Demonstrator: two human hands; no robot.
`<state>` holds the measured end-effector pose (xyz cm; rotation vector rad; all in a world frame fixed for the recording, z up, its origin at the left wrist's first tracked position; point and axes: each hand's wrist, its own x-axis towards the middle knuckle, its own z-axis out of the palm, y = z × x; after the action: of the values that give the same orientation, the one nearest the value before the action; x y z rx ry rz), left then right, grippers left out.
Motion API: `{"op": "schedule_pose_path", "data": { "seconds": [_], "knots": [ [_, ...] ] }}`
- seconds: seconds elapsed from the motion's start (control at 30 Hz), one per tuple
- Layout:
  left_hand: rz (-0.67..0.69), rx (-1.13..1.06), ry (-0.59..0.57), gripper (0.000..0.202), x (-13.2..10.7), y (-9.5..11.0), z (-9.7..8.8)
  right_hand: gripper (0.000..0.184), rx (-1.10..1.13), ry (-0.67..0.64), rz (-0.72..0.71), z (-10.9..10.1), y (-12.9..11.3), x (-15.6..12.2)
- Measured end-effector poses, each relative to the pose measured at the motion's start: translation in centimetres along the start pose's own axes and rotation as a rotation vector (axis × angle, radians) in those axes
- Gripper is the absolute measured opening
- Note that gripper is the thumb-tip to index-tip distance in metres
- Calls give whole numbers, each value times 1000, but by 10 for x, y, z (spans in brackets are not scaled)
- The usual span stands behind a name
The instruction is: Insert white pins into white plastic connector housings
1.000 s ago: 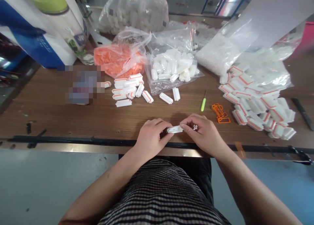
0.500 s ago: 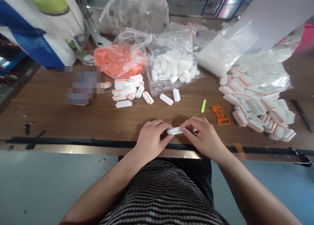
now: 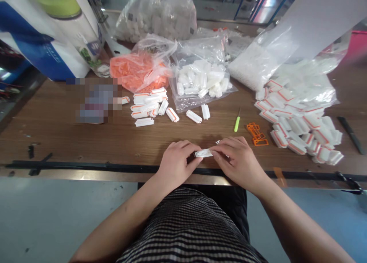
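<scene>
My left hand (image 3: 176, 161) and my right hand (image 3: 239, 159) meet at the near edge of the wooden table (image 3: 86, 140). Both pinch a small white plastic connector (image 3: 203, 153) between their fingertips, the left at its left end, the right at its right end. My right hand's fingers curl over the piece and hide part of it. A few orange frames (image 3: 257, 133) lie just beyond my right hand, beside a green-handled pick (image 3: 237, 123).
A heap of white-and-orange assembled pieces (image 3: 298, 121) lies at the right, a smaller group (image 3: 150, 105) at centre left. Behind stand bags of white parts (image 3: 200, 81), orange parts (image 3: 134, 70) and small white pieces (image 3: 258, 60). A black tool (image 3: 351, 129) lies far right.
My right hand has closed a little further over the white connector and shifted slightly left. The left hand has barely moved.
</scene>
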<state>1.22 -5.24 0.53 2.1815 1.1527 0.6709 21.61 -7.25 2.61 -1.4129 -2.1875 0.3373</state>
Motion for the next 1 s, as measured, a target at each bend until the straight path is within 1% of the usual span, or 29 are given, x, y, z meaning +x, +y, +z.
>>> {"op": "schedule_pose_path", "data": {
  "seconds": [0.13,0.27,0.37,0.43,0.5,0.53,0.6,0.7,0.77,0.93,1.0],
  "knots": [
    [-8,-8,3,8,0,1,-1,17,-38,74,-26,-1,0,-3],
    [-10,-5,2,10,0,-1,0,16,-185,64,-103,3,-6,-5],
    [-1,-1,3,11,0,-2,0,18,-233,50,-114,5,-8,-7],
    [0,5,6,11,0,-2,0,20,-166,44,-70,3,-2,-9],
    [-7,10,7,11,0,-1,-1,21,-50,75,44,-3,11,-9],
    [-12,11,4,11,0,0,-1,21,-2,104,124,-6,19,-9],
    [-18,10,-4,10,0,0,-2,19,-16,101,240,-13,35,-6],
    [-22,8,-12,10,1,1,-3,18,5,-17,259,-19,53,1],
    [-26,11,-12,11,2,1,-3,18,1,-48,254,-20,57,6],
    [-30,12,-9,11,2,1,-3,18,-70,-96,265,-17,54,13],
    [-30,11,-10,10,2,1,-3,18,-137,-94,321,-17,52,13]
  ]
}}
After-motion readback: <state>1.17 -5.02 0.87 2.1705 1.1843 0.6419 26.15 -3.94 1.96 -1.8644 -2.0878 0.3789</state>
